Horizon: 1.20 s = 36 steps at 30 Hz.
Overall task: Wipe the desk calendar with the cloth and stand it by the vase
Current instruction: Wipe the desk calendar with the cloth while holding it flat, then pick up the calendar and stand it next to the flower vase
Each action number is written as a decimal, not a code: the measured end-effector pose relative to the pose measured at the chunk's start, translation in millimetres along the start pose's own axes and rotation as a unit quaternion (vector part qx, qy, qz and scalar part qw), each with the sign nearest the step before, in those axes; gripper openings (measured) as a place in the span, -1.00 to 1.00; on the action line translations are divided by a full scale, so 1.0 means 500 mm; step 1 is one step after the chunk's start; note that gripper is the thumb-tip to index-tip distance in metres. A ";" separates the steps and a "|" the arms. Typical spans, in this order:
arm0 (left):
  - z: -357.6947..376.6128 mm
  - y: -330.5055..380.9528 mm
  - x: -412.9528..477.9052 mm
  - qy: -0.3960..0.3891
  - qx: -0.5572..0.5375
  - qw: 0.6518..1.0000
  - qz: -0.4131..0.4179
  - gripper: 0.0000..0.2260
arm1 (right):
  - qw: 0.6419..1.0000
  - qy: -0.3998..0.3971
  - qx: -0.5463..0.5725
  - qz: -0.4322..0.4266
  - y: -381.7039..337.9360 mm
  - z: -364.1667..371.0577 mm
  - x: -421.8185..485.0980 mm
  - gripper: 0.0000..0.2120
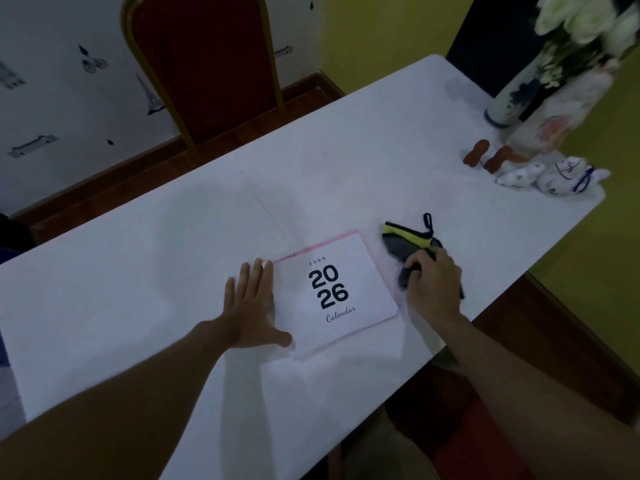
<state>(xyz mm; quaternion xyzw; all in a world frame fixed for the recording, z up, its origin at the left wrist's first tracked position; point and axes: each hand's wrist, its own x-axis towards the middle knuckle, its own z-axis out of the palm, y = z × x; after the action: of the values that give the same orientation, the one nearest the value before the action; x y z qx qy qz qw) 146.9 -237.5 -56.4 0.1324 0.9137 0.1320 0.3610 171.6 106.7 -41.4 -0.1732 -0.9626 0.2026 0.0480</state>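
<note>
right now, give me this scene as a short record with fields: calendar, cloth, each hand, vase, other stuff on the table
calendar: desk calendar lying flat on the white table, cover "2026 Calendar" facing up
cloth: dark cloth with a yellow stripe, on the table just right of the calendar
left hand: left hand flat, pressing the calendar's left edge
right hand: right hand gripping the cloth
vase: vase with white flowers, far right corner
other: small ceramic figurines near the vase
</note>
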 end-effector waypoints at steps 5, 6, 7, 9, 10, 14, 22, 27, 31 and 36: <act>0.005 0.001 0.001 0.015 -0.020 1.000 -0.005 0.20 | 0.999 -0.038 0.017 0.011 0.007 0.005 0.011 -0.47; 0.008 0.001 0.002 0.022 -0.021 1.000 -0.005 0.16 | 0.999 -0.036 -0.002 0.009 0.007 0.015 0.006 -0.47; 0.012 0.000 0.004 0.029 -0.018 0.999 -0.003 0.14 | 0.999 -0.034 -0.030 0.003 0.009 0.026 -0.001 -0.48; 0.021 0.000 0.006 0.044 -0.012 0.999 -0.003 0.13 | 0.996 -0.031 -0.087 -0.007 0.014 0.049 -0.016 -0.48; 0.025 0.001 0.005 0.052 -0.010 0.999 -0.005 0.15 | 0.994 -0.029 -0.103 -0.009 0.016 0.059 -0.021 -0.47; 0.033 0.004 0.001 0.081 0.010 0.997 -0.010 0.19 | 0.992 -0.023 -0.120 0.003 0.012 0.066 -0.024 -0.49; 0.021 0.060 -0.022 0.216 -0.059 0.972 -0.076 -0.35 | 0.995 -0.085 -0.056 -0.016 -0.089 0.050 -0.062 -0.35; 0.001 0.112 -0.011 0.149 -0.268 0.926 -0.222 -0.41 | 0.981 -0.182 0.020 0.062 -0.114 0.058 -0.073 -0.31; -0.029 0.122 -0.013 0.117 -0.449 0.847 -0.258 -0.28 | 0.959 -0.199 0.151 0.135 -0.116 0.043 -0.048 -0.44; -0.079 0.133 -0.024 0.219 -0.458 0.842 -0.182 -0.45 | 0.952 -0.132 0.253 0.111 -0.129 0.005 -0.040 -0.52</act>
<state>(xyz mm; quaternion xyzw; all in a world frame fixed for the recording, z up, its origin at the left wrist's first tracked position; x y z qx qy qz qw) 137.5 -185.6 1.4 -0.2488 0.8121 0.4929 0.1888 169.4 43.5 -17.8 -0.2325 -0.8520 0.4651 -0.0602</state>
